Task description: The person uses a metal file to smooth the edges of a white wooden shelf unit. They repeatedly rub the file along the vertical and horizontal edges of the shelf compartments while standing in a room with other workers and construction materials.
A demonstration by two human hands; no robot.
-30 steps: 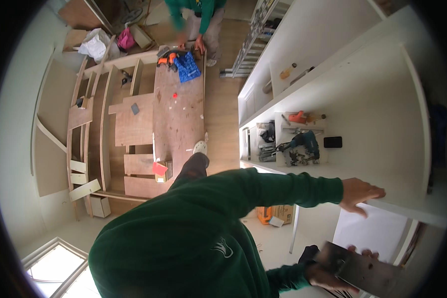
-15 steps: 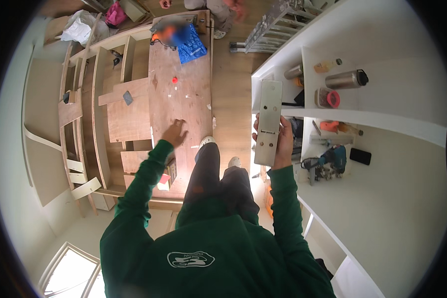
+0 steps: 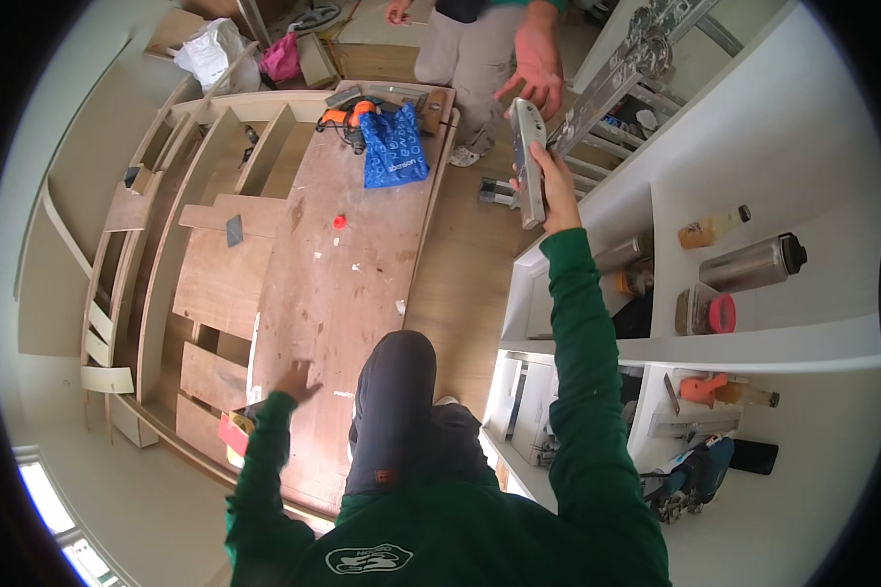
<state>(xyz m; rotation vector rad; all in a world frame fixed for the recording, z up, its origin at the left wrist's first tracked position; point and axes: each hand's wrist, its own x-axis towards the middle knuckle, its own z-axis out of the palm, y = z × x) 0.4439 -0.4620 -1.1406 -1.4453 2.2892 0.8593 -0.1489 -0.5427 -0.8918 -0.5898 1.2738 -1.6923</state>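
- Holding the long silver-grey metal block with round holes (image 3: 527,161): the person's right hand (image 3: 558,191), fingers closed round it from its right side, nearer its near end.
- Block's long axis runs away from the person, roughly in line with the right forearm.
- Far end sits just beside the co-worker's bare hand (image 3: 538,61), fingers parted; can't tell whether they touch.
- Block is in the air over the brown wooden floor (image 3: 470,249), between the reddish-brown plywood table (image 3: 362,245) and the grey metal stepladder (image 3: 607,103).
- Right arm: nearly straight, extended forward alongside the white shelf unit (image 3: 773,347).
- Left hand (image 3: 297,382): well apart from the block, over the table, fingers spread, nothing visible in it; contact with the wood can't be told.
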